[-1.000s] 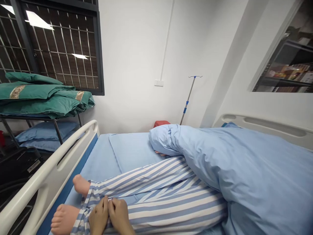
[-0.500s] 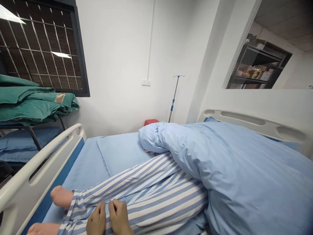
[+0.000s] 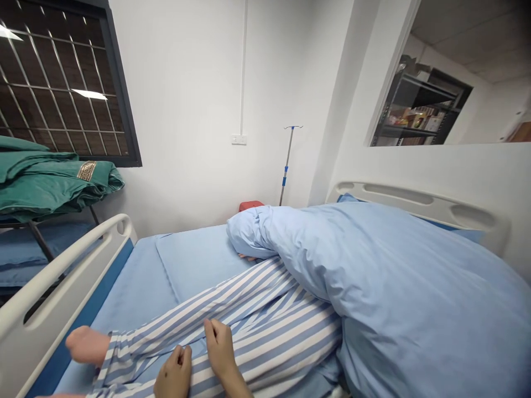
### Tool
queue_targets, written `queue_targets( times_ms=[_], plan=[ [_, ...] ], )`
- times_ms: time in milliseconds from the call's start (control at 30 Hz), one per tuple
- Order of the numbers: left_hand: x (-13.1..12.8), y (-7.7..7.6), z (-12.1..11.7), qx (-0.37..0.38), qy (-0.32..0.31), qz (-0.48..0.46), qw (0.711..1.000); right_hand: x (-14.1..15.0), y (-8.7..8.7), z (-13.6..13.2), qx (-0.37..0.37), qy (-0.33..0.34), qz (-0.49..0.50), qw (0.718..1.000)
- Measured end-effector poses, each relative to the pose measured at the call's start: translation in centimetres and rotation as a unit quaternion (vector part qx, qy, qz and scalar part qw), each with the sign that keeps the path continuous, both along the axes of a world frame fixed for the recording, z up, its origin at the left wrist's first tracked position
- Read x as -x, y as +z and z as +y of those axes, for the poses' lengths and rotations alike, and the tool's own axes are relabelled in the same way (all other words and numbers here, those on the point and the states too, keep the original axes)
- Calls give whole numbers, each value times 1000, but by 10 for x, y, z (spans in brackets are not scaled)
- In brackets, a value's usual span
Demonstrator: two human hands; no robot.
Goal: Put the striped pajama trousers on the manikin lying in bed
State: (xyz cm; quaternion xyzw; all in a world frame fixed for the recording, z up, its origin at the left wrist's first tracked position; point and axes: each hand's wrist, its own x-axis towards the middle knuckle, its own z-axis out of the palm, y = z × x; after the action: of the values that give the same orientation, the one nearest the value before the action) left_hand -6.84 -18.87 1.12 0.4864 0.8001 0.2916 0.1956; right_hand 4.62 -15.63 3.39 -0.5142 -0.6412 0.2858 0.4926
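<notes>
Blue-and-white striped trousers (image 3: pixel 286 337) cover the legs of a figure lying on the bed, with a bare foot (image 3: pixel 88 345) at the left. My left hand (image 3: pixel 173 373) is curled into a loose fist over the nearer lower leg, and nothing shows in it. Further right and a little higher, my right hand (image 3: pixel 220 348) is also closed, above the trousers near the knees, with nothing visible in its fingers. Whether either hand touches the cloth I cannot tell. A light blue quilt (image 3: pixel 373 265) hides the upper body and lies right of my hands.
The bed has a footboard (image 3: pixel 78 282) at left and a headboard (image 3: pixel 415 199) at right. Behind it stand an IV pole (image 3: pixel 286 166) and a red object (image 3: pixel 250 206). Folded green covers (image 3: pixel 53 179) lie on a rack beneath the barred window (image 3: pixel 58 83).
My two hands have moved apart; the right one has shifted up and right along the legs, the left slightly right and down. The view has turned a little to the right.
</notes>
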Motion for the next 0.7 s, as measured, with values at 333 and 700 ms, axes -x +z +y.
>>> queue_targets(
  times_ms=[333,700],
  plan=[
    [-65,0,18,-123,-78,-61,987,-26,-19,3,24,-37,30,999],
    [-92,14,29,-129,-86,-96,983,-66,-33,-5,-58,-58,-103,991]
  ],
)
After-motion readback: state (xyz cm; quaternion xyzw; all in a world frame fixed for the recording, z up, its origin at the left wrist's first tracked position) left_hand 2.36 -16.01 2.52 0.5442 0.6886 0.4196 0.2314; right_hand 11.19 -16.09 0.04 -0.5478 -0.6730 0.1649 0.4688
